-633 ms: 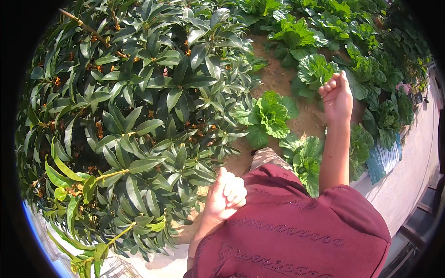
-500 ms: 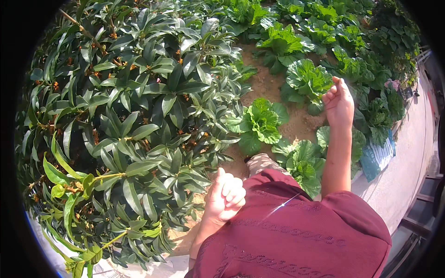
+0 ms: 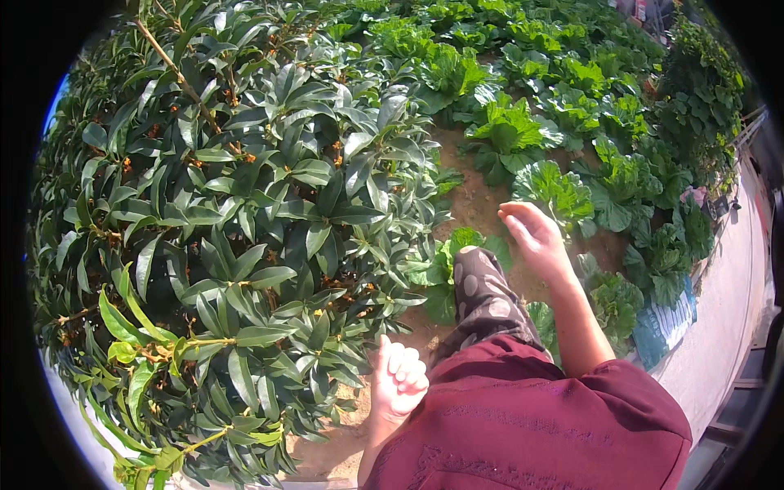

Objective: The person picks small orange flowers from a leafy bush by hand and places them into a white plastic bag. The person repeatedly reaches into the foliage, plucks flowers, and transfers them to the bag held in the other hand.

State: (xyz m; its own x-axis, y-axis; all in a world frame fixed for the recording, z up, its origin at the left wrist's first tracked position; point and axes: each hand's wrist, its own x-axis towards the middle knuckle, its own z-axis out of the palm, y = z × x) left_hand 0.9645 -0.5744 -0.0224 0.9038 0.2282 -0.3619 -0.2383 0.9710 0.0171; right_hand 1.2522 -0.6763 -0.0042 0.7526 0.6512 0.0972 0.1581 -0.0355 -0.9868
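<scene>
Shrub: a dense dark-leaved shrub (image 3: pixel 245 212) fills the left half of the view; glossy pointed leaves, small orange-brown buds at the stem joints, a few yellow-green shoots at its lower left.
Left hand: the left hand (image 3: pixel 398 380) hangs low, just right of the shrub's lower right edge, apart from the leaves. Fingers (image 3: pixel 406 363) curled in and pressed together in a loose fist, thumb up along the side; nothing seen in the grasp.
Soil: a bare brown soil strip (image 3: pixel 474 200) runs between the shrub and the cabbage rows, from the centre of the bed down toward the left hand.
Leg: a knee in dark spotted fabric (image 3: pixel 482 294) is raised over the soil, between the two hands; a dark red garment (image 3: pixel 539 425) covers the lower right.
Right hand: the right hand (image 3: pixel 535 233) is held out over the bed, palm side turned left, fingers (image 3: pixel 516 214) bent slightly and close together, holding nothing.
Cabbage: the nearest leafy cabbage (image 3: pixel 559 192) sits just beyond the right hand's fingertips; whether they touch cannot be told. More cabbages (image 3: pixel 621 175) fill the bed toward its far right corner.
Edge: a pale paved path (image 3: pixel 727 310) borders the bed's right edge.
</scene>
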